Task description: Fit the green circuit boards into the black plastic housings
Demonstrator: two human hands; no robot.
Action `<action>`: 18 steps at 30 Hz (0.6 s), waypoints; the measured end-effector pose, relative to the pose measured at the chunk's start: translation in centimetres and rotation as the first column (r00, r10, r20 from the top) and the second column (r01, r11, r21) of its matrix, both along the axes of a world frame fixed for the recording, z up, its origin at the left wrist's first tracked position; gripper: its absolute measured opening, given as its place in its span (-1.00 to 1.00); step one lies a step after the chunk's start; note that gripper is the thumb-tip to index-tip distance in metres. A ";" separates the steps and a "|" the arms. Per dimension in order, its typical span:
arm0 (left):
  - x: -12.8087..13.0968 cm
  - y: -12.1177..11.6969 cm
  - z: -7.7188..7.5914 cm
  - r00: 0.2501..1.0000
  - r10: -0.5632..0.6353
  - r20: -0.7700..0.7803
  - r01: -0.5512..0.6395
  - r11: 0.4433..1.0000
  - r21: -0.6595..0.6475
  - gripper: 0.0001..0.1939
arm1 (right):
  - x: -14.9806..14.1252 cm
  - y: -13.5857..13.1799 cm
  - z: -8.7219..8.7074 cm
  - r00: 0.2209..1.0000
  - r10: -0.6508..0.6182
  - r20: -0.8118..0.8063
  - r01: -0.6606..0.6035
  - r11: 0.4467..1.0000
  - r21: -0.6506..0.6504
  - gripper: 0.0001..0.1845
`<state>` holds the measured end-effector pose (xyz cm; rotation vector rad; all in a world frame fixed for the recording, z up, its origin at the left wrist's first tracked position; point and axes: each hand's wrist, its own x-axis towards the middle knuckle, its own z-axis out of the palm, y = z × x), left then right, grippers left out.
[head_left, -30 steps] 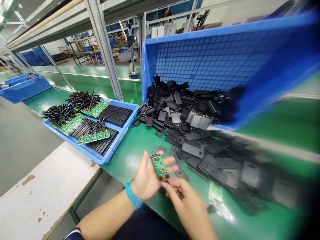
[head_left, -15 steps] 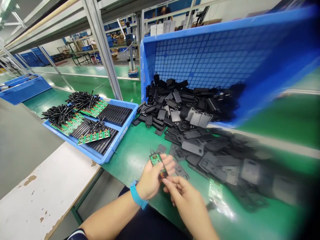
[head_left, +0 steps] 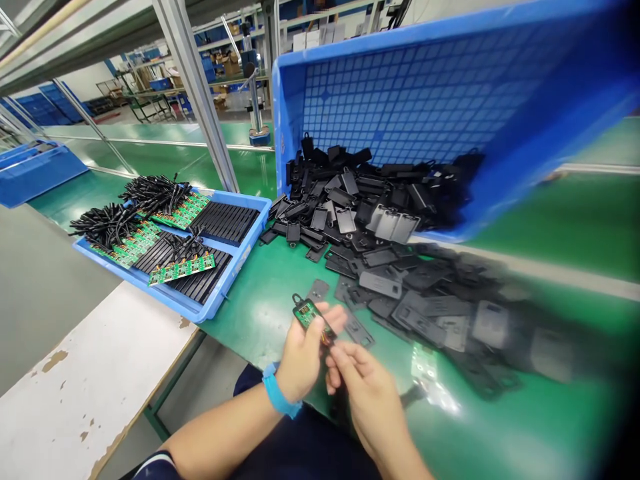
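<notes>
Recording hand positions first: the left hand (head_left: pixel 303 353), with a blue wristband (head_left: pixel 277 393), is closed around a small green circuit board (head_left: pixel 307 315), its fingers curled behind the board. The board sits face up in a black plastic casing, with a loop tab (head_left: pixel 297 299) at its far-left end. The right hand (head_left: pixel 367 393) is closed in a pinch, thumb and forefinger on thin multicoloured wires (head_left: pixel 327 339) at the board's near-right end. Both hands are over a green-topped table (head_left: pixel 250 300), near its near edge, and touch each other only through the board and wires.

Surroundings: a flat black plastic cover (head_left: pixel 317 291) lies just beyond the board. To the right, many similar black plastic casings (head_left: pixel 350 200) are heaped and scattered, spilling from a tilted blue mesh-walled crate (head_left: pixel 400 100), whose open side faces the near side. The right part of the heap is motion-blurred. To the far left of the hands, a blue divided plastic tray (head_left: pixel 245 257) holds strips of green circuit boards (head_left: pixel 181 270), ribbed black plastic strips (head_left: pixel 225 222) and bundles of black cable (head_left: pixel 155 193). A scuffed white board (head_left: pixel 90 373) lies along the near-left edge of the table.
</notes>
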<state>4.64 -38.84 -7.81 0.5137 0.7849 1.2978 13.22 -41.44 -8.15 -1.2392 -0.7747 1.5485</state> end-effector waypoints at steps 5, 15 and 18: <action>-0.1 -0.2 1.0 0.989 0.017 -0.145 -0.005 0.997 0.079 -0.75 | 0.2 -0.3 0.4 1.000 -0.011 0.029 0.011 1.000 0.001 -0.74; -0.6 -0.5 0.2 0.995 0.032 -0.098 -0.033 0.999 -0.004 -0.71 | -0.5 0.1 0.6 0.995 0.047 0.093 -0.045 0.999 -0.019 -0.70; -0.9 -0.9 0.1 0.990 0.006 -0.142 -0.010 1.000 -0.026 -0.70 | -0.8 -0.2 0.9 0.989 0.100 0.113 -0.099 0.995 -0.011 -0.69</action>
